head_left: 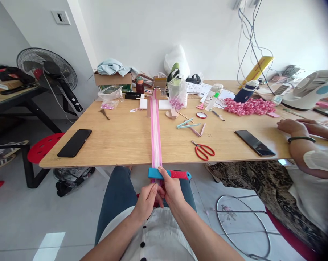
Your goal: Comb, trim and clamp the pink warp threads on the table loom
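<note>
"Where are we working, at lower centre?"

"Our right hand (pixel 172 190) wraps a blue-and-red bar (pixel 154 174). Our left hand (pixel 146 203) presses its fingers together beneath it, but we can't tell what they pinch."

"And the pink strands (pixel 156 134)?"

"They run through the bar, across the wooden table (pixel 112 139), to a wooden stand (pixel 156 95) at upper centre."

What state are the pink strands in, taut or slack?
Taut: the pink strands run straight from the wooden stand to the blue-and-red bar in the right hand.
</note>
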A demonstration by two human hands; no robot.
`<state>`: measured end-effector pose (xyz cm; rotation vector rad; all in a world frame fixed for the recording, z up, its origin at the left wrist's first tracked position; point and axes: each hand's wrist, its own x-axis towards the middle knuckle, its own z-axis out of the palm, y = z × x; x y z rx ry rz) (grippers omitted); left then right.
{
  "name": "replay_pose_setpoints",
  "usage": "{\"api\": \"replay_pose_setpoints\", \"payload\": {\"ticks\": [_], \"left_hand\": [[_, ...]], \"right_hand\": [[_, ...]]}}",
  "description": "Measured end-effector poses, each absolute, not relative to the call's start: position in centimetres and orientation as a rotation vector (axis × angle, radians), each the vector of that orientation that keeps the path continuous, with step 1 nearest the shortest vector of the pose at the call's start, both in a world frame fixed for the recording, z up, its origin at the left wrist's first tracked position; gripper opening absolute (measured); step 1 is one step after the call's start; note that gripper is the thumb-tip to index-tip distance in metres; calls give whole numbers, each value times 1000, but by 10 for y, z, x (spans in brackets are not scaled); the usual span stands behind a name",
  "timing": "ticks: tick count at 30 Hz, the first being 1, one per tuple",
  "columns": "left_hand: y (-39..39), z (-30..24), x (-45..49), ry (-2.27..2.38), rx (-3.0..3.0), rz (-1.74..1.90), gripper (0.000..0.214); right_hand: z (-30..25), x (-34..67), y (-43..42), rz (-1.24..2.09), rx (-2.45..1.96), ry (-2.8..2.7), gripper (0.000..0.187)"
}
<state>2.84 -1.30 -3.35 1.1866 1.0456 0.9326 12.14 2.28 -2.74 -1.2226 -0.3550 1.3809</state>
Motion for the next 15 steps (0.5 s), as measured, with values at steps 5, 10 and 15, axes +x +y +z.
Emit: {"api": "replay_pose_setpoints", "payload": {"ticks": [5, 10, 15], "left_hand": [[-14, -39, 32, 1052, 1163, 941, 50], [-16, -42, 30, 1056, 1187, 909, 50], [-18, -41, 27, 1029, 1155, 880, 49]], "right_hand": [[-26, 123, 16, 1546, -1214, -312, 42], [-27, 124, 11, 1537, -1239, -340, 43], [-33, 123, 6, 1523, -1247, -360, 43]]}}
